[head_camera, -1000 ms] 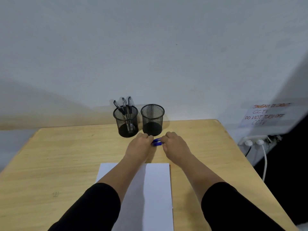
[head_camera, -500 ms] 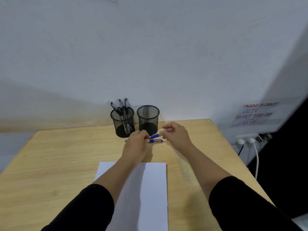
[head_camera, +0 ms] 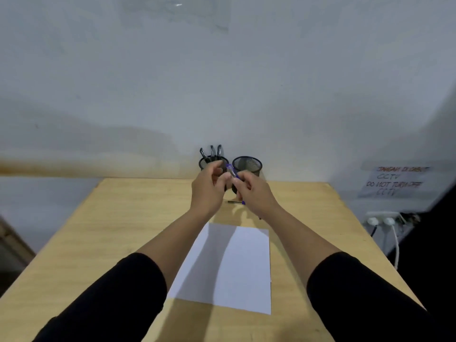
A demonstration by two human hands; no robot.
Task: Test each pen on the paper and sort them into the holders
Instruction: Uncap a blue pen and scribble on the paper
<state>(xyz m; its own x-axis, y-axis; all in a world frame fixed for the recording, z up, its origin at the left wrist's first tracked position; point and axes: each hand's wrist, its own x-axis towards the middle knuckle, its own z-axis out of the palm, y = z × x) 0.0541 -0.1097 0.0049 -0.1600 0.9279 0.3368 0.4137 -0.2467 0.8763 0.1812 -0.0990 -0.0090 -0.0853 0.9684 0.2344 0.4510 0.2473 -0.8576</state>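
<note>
A blue pen (head_camera: 231,170) is held up above the table in front of the two black mesh holders. My right hand (head_camera: 256,193) grips its lower part. My left hand (head_camera: 208,190) is curled beside its upper end, fingertips at the cap; whether it grips is unclear. The left holder (head_camera: 204,163) has three dark pens (head_camera: 212,152) standing in it. The right holder (head_camera: 248,165) looks empty. Another blue pen (head_camera: 236,202) lies on the table between my hands. A blank white sheet of paper (head_camera: 227,265) lies nearer to me.
The wooden table (head_camera: 123,230) stands against a white wall. At the right there are a handwritten paper notice (head_camera: 394,181) and a power strip with white plugs and cables (head_camera: 382,220), beyond the table's right edge.
Both hands have lifted from the tabletop with one blue pen, which now points up and away in front of the holders. A second blue pen stays on the table.
</note>
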